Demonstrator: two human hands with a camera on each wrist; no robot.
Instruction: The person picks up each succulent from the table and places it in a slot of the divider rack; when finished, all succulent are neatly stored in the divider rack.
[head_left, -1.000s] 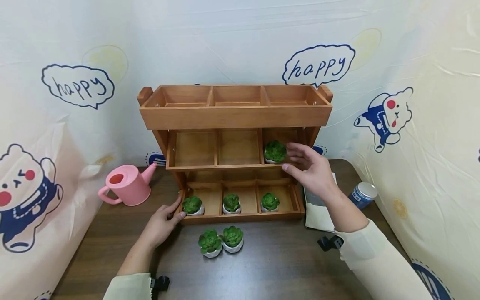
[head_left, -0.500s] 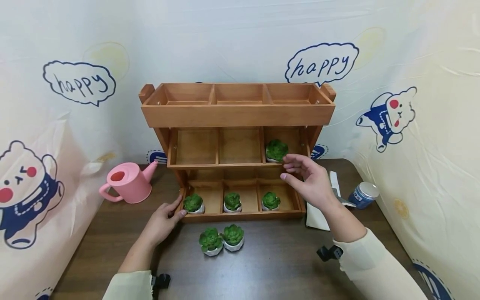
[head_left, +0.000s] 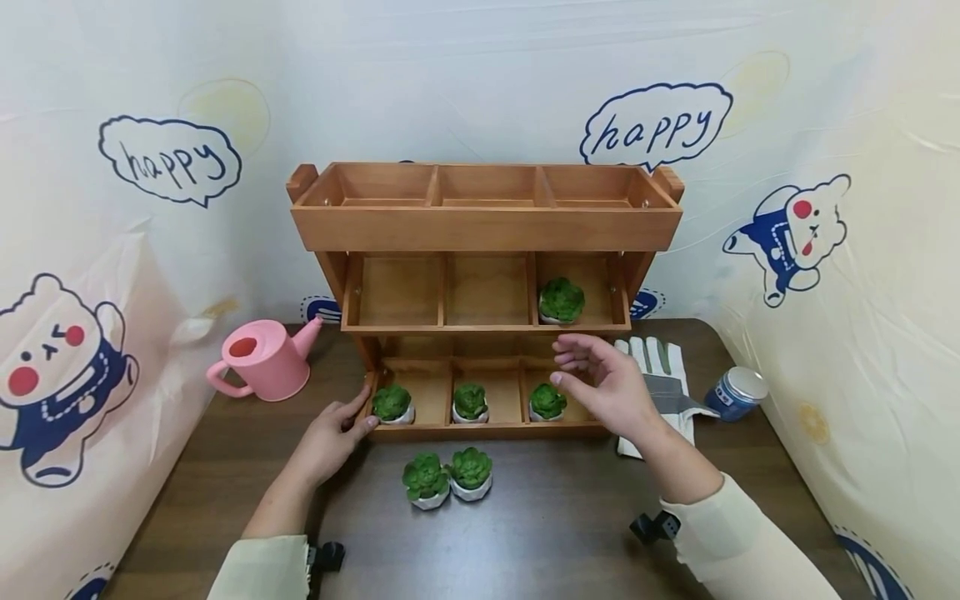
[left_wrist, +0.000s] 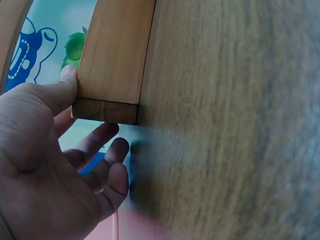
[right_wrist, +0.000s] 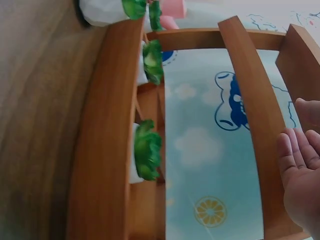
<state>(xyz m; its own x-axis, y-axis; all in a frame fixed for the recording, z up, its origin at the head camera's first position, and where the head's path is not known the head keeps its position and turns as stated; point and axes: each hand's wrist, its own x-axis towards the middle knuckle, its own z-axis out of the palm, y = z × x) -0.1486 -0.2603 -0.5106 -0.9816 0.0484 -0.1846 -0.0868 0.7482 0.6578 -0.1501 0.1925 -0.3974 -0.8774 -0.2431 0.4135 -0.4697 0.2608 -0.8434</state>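
A three-tier wooden plant shelf (head_left: pixel 486 230) stands on the table. My left hand (head_left: pixel 327 444) grips the left front corner of its bottom tier, thumb on the wood (left_wrist: pixel 115 55) and fingers at the end face. My right hand (head_left: pixel 611 392) hovers in front of the shelf's lower right, fingers loosely bent and holding nothing. One potted succulent (head_left: pixel 561 300) sits in the middle tier's right compartment. In the bottom tier, a left succulent (head_left: pixel 392 404), a centre succulent (head_left: pixel 470 402) and a right succulent (head_left: pixel 547 402) each occupy a compartment. Two more succulents (head_left: pixel 426 481) stand together on the table before it.
A pink watering can (head_left: pixel 268 362) is left of the shelf. To the right lie white-and-grey gloves (head_left: pixel 667 387), with a blue can (head_left: pixel 737 393) beyond them. Printed cloth (head_left: pixel 480 83) hangs behind and at both sides. Three compartments (head_left: pixel 491 185) divide the top tier.
My right hand has drawn away from the succulent in the middle tier, moving down and toward me. That succulent stays in its compartment. My left hand keeps its hold on the shelf corner.
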